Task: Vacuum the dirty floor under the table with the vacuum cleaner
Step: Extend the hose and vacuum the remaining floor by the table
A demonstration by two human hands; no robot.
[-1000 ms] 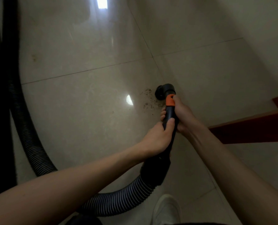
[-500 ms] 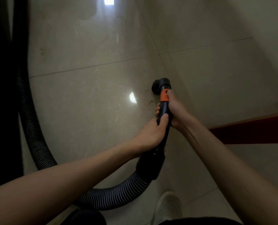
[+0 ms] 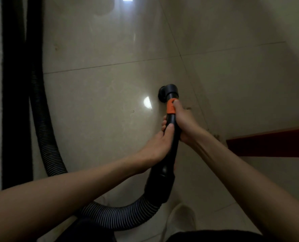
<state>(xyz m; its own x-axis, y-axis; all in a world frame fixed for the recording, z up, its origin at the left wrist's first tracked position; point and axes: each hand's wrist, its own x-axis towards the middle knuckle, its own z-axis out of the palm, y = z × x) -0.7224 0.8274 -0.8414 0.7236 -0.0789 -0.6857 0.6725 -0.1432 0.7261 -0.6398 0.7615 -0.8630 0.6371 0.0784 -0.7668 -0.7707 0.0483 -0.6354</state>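
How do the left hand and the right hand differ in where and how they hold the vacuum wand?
The right hand grips the vacuum wand higher, its thumb against the orange collar; the left hand grips lower, on the plain black section. The right hand comes in from the right side, the left hand from the left. Both wrap the wand firmly.

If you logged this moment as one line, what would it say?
both hands grip vacuum wand | left hand lower | right hand by orange collar | nozzle on floor | few specks remain
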